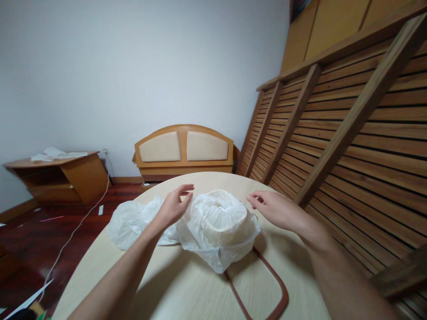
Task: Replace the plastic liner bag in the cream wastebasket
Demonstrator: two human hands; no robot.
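A round, bulky item wrapped in a thin white plastic bag (222, 226) sits on the round light-wood table (187, 284). The plastic gathers toward the middle of its top, and what is inside cannot be made out. From beneath it a brown strap (283, 295) loops toward me. At its upper left, my left hand (175, 203) is raised with thumb and fingers apart. My right hand (271, 206) hovers beyond its right side, fingers loosely bent, nothing seen in them. More crumpled white plastic (130, 222) lies on the table behind my left forearm.
Slatted wooden panels (333, 133) lean along the right side. A padded headboard (183, 144) stands against the far wall. To the left are a low wooden cabinet (76, 178) with white sheets on top, and a white cable (71, 235) across the dark red floor.
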